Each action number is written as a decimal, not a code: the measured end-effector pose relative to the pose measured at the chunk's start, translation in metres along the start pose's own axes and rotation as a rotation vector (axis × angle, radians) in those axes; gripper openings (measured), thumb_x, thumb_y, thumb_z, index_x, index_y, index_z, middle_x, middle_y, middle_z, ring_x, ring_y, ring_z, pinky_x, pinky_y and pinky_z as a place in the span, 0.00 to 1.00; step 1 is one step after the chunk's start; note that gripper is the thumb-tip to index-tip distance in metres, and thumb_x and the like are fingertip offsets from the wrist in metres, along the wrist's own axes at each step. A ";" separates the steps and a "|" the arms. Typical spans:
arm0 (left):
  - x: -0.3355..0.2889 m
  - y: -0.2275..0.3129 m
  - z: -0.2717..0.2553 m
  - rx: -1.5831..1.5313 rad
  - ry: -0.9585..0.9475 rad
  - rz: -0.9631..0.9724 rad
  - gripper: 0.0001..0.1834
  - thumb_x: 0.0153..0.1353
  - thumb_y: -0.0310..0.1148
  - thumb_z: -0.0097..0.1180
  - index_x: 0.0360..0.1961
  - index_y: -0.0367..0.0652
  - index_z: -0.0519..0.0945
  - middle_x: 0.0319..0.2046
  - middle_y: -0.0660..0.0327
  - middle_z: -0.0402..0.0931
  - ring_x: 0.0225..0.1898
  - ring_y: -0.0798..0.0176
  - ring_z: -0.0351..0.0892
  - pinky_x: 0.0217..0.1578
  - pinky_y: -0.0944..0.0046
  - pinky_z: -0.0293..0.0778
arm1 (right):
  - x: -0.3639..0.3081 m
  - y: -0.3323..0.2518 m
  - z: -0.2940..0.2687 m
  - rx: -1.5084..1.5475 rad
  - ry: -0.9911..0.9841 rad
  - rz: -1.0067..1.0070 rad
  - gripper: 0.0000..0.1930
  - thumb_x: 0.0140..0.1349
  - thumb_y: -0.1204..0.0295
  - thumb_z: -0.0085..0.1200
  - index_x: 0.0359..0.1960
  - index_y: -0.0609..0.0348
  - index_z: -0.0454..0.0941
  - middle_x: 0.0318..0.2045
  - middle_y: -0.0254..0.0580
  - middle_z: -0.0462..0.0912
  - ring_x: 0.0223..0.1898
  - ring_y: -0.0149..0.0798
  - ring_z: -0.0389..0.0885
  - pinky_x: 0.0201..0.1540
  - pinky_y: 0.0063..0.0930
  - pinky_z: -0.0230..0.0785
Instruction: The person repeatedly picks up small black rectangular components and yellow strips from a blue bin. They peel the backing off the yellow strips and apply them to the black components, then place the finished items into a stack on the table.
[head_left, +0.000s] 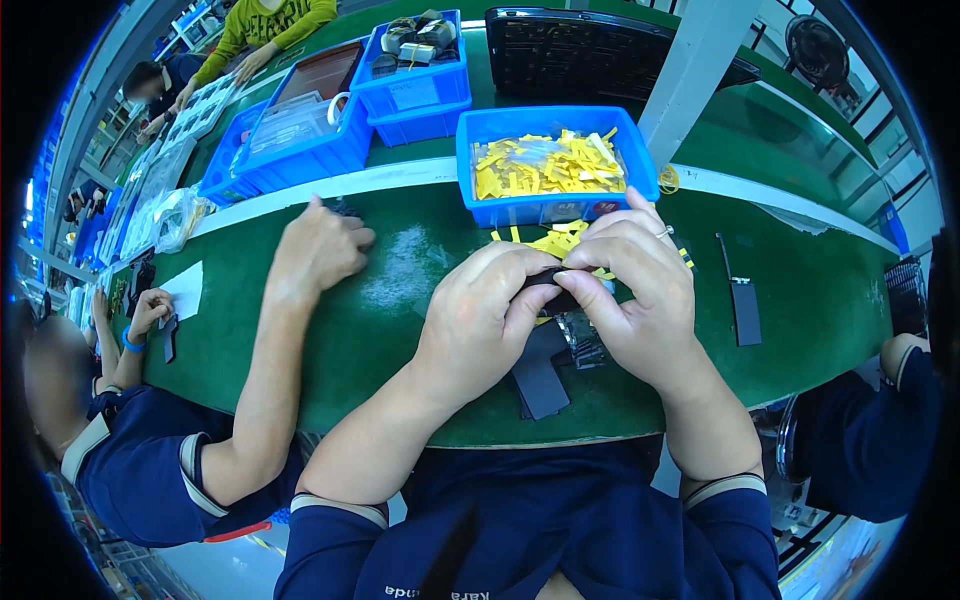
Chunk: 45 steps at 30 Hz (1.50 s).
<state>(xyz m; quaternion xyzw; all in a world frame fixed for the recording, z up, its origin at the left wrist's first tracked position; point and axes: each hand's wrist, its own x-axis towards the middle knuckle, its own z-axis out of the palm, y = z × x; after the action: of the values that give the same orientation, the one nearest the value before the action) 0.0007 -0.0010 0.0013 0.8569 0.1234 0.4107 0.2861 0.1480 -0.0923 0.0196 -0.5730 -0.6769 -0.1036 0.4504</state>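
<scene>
Nearest the body, dark flat pieces point(541, 378) lie on the green table point(350, 360). Just beyond, the left hand point(480, 310) and right hand point(640, 285) both pinch a small dark piece point(541, 279), thumbs against fingers, mostly covering it. Past them, yellow strips point(556, 241) lie loose before a blue bin point(500, 211) heaped with more.

Left hand point(470, 312) and right hand point(640, 285): pinching one small black piece point(543, 282). Beyond both: blue bin point(520, 212), yellow strips point(545, 172) inside.
</scene>
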 end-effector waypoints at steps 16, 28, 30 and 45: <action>-0.004 -0.007 0.000 -0.588 -0.051 -0.505 0.09 0.58 0.23 0.57 0.39 0.34 0.74 0.35 0.63 0.74 0.36 0.74 0.74 0.37 0.73 0.74 | 0.004 0.005 -0.006 -0.111 0.226 -0.033 0.12 0.46 0.77 0.63 0.35 0.60 0.80 0.30 0.42 0.79 0.35 0.43 0.78 0.49 0.43 0.68; -0.005 -0.008 0.001 -0.495 -0.031 -0.469 0.09 0.59 0.23 0.56 0.40 0.32 0.74 0.36 0.62 0.75 0.38 0.73 0.75 0.39 0.72 0.74 | -0.002 0.009 0.002 0.380 0.183 0.372 0.07 0.53 0.79 0.57 0.34 0.63 0.83 0.30 0.44 0.83 0.33 0.36 0.81 0.38 0.24 0.71; -0.006 -0.012 0.005 -0.513 0.014 -0.433 0.10 0.56 0.24 0.58 0.38 0.32 0.75 0.34 0.58 0.75 0.34 0.69 0.77 0.33 0.70 0.76 | -0.002 0.009 0.002 0.370 0.186 0.368 0.06 0.54 0.78 0.56 0.34 0.63 0.83 0.29 0.44 0.82 0.32 0.37 0.81 0.37 0.25 0.71; -0.006 -0.016 0.004 -0.555 -0.006 -0.462 0.10 0.56 0.25 0.58 0.38 0.32 0.75 0.33 0.58 0.74 0.33 0.69 0.76 0.31 0.70 0.77 | -0.005 0.007 0.003 0.285 0.085 0.397 0.08 0.59 0.78 0.53 0.39 0.65 0.78 0.32 0.43 0.80 0.35 0.37 0.79 0.39 0.25 0.70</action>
<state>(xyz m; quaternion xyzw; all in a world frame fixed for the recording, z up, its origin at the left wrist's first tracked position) 0.0007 0.0072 -0.0139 0.6973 0.1965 0.3506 0.5935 0.1527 -0.0916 0.0117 -0.6204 -0.5393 0.0594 0.5663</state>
